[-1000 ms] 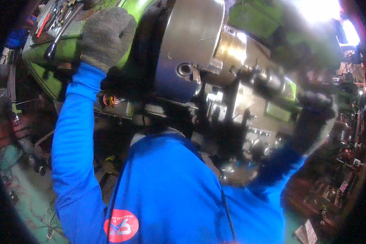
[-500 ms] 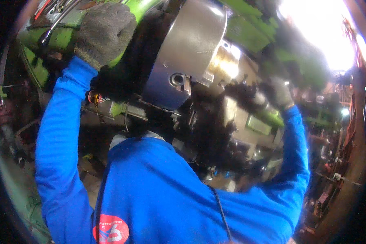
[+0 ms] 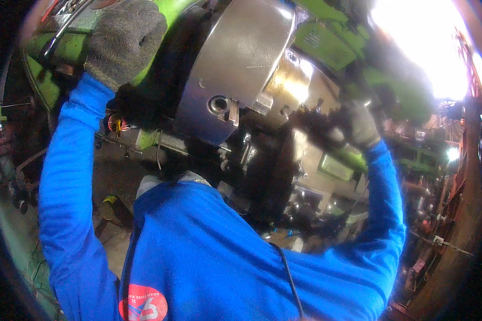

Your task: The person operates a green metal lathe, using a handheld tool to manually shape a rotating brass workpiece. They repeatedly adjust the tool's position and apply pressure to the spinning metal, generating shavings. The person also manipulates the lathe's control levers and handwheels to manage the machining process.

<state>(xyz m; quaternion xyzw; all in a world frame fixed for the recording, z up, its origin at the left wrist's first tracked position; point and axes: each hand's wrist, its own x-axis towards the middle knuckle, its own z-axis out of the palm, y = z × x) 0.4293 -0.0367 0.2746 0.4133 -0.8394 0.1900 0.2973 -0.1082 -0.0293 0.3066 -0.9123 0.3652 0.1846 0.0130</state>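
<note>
A large steel lathe chuck with a round socket in its side fills the upper middle. Against its right face sits a shiny, gold-toned round workpiece. My left hand, in a dark grey work glove, is closed in a fist at the green machine housing left of the chuck. Whatever its fingers hold is hidden under the glove. On the far side of the workpiece, my gloved right hand is curled closed beside the green carriage parts. A small bright tip shows just above it, but what it grips cannot be made out.
A long metal-handled tool lies on the green headstock at upper left. Loose coloured wires hang below my left wrist. A green plate lies below my right hand. Strong light glares at upper right.
The whole view has shifted slightly, so the chuck and both hands appear a little further left. Both hands stay closed at about the same places on the machine.
</note>
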